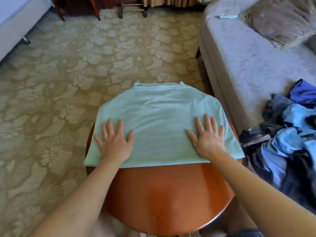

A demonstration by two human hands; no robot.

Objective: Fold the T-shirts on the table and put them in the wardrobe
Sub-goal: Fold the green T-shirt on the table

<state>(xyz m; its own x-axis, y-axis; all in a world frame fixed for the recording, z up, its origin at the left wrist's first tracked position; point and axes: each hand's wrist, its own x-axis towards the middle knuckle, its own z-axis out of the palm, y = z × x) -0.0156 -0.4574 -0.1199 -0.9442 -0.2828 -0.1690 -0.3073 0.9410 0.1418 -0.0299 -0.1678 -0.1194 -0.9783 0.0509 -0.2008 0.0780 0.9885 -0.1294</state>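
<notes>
T-shirt (160, 117) on table (171, 194), left hand (114, 142), right hand (208, 139) flat atop

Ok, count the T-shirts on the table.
1: the pale green T-shirt on the table, far half, under the left hand and right hand. The clothes pile to the right may hide more.

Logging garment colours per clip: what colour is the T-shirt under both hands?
Pale mint green, plain: the T-shirt on the round wooden table, head view.

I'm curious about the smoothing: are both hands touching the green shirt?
Touching. The head view shows the left hand and the right hand lying flat on the green shirt.
</notes>
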